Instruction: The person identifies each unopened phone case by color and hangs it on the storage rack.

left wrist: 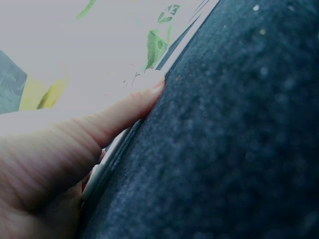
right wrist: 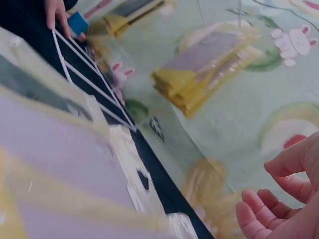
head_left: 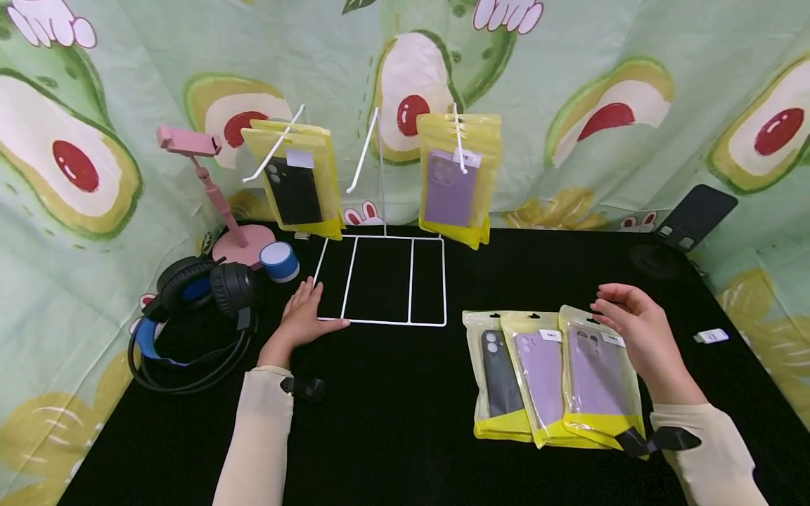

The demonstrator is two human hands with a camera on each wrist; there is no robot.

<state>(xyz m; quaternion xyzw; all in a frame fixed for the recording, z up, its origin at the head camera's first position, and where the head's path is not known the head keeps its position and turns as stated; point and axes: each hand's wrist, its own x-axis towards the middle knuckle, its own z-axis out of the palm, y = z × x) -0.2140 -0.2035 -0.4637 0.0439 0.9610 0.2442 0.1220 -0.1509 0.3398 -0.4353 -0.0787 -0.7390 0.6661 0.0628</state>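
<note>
My left hand (head_left: 301, 318) rests at the near left corner of a white wire display rack (head_left: 395, 322), fingers spread and thumb along the front wire. In the left wrist view the thumb (left wrist: 127, 112) touches that wire. Over the top end of a yellow-edged pouch with a purple phone case (head_left: 598, 372) hovers my right hand (head_left: 645, 341), its fingers loosely bent and holding nothing. Beside that pouch, overlapping, lie another purple phone case pouch (head_left: 541, 372) and a dark phone case pouch (head_left: 503, 376). The right wrist view shows the right hand (right wrist: 284, 199) apart from the pouches.
Pouches with a black case (head_left: 294, 190) hang from the rack's left hook, purple ones (head_left: 451, 186) from the right; the middle hook (head_left: 363, 151) is bare. Headphones (head_left: 202, 302), a pink phone stand (head_left: 237, 242) and a blue tub (head_left: 280, 261) stand left. A dark stand (head_left: 690, 218) and white USB stick (head_left: 711, 336) are right.
</note>
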